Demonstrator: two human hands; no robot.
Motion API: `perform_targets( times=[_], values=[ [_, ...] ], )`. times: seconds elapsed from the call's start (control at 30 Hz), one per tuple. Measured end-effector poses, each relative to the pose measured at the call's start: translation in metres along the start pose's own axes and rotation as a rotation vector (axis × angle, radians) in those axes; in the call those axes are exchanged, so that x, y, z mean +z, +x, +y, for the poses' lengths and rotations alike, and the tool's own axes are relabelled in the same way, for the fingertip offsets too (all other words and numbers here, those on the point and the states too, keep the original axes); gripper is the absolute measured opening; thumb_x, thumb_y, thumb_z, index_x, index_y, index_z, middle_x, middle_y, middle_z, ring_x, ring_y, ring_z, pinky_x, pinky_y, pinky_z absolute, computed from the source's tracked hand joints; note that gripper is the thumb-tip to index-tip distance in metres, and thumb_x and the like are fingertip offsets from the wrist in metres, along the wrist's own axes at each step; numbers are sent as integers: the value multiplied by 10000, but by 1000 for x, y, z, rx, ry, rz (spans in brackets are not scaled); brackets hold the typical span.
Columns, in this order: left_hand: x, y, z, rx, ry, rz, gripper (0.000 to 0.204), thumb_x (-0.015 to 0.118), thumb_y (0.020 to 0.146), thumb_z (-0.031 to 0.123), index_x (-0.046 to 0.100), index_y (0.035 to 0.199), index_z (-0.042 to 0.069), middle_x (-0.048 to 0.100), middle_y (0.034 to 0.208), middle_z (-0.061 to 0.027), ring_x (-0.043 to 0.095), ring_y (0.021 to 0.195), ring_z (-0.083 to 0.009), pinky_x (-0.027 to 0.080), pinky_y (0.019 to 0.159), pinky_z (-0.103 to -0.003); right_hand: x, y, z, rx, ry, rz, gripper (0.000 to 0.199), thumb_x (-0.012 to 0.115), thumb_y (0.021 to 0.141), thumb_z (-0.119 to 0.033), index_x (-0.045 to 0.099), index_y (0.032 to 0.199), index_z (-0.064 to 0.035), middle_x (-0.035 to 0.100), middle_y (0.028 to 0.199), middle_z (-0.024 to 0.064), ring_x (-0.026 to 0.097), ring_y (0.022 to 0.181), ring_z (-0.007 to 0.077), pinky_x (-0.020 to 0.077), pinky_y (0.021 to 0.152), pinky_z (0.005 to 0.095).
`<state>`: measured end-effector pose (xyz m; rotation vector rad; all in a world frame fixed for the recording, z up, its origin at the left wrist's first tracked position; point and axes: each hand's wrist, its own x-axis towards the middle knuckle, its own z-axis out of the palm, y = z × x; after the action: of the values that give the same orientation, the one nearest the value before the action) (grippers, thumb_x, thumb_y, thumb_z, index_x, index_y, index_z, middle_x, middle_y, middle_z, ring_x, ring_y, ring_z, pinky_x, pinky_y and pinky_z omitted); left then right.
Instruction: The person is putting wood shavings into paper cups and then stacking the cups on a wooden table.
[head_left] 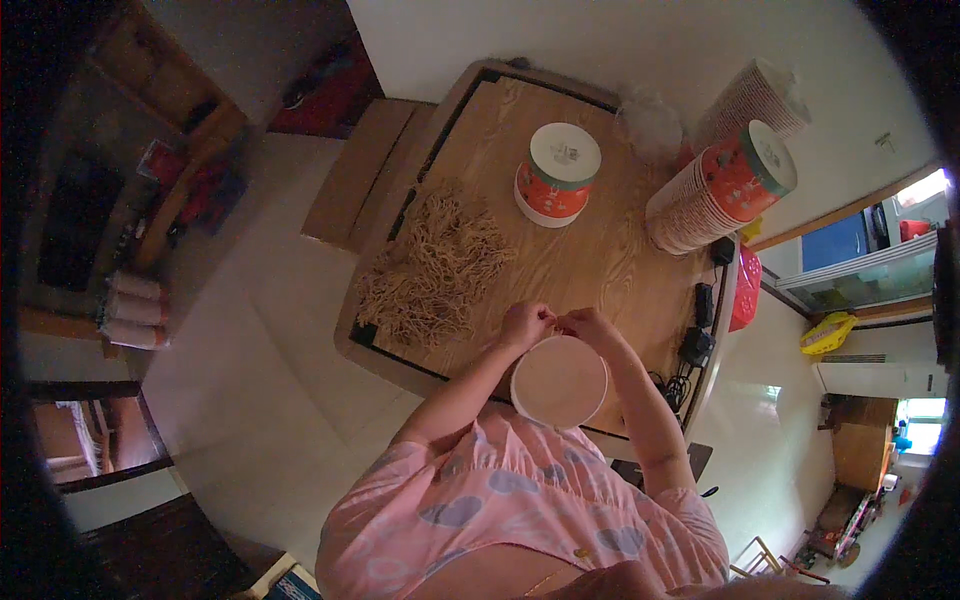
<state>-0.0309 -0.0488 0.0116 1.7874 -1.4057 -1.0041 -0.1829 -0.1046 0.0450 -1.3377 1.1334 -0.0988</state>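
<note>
A round paper tub [560, 382] with a pale inside and white rim is held close to my body at the table's near edge. At its far rim, my left hand [528, 325] and my right hand [590, 328] come together with pinched fingers. What sits between the fingertips is too small to make out. Left of my hands lies a tangled heap of tan cords [435, 265]. Farther back, a red and green paper tub [555, 185] stands upside down, its white base up.
Nested tubs in a tall stack [690, 205] lean at the table's right, with another stack [755, 105] behind. A clear plastic bag [650, 125] lies at the back. Black power adapters [697, 345] and cables line the right edge. A cardboard box [365, 175] stands left of the table.
</note>
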Motion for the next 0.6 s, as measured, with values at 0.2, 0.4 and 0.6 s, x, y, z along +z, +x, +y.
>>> perform_targets(
  times=[0.2,0.4,0.6],
  values=[
    [7,2,-4,81,31,65,103,607,684,173,625,691,72,605,686,-107,591,664,-273,457,594,-373,-2,16,20,131,22,6,199,625,738,-226,617,703,-30,550,610,-11,483,537,65,385,483,218],
    [-1,1,-8,48,90,53,112,615,678,183,623,702,73,601,691,-101,582,658,-276,455,589,-374,-20,19,32,49,-196,-123,167,624,712,-209,619,719,-42,542,605,-23,474,544,58,376,486,211],
    [-16,2,0,76,104,-85,172,646,691,176,638,847,103,601,701,-74,580,660,-201,462,619,-317,-26,0,3,52,-213,-262,128,609,720,-184,619,718,-57,536,606,-33,461,556,50,365,488,208]
  ],
)
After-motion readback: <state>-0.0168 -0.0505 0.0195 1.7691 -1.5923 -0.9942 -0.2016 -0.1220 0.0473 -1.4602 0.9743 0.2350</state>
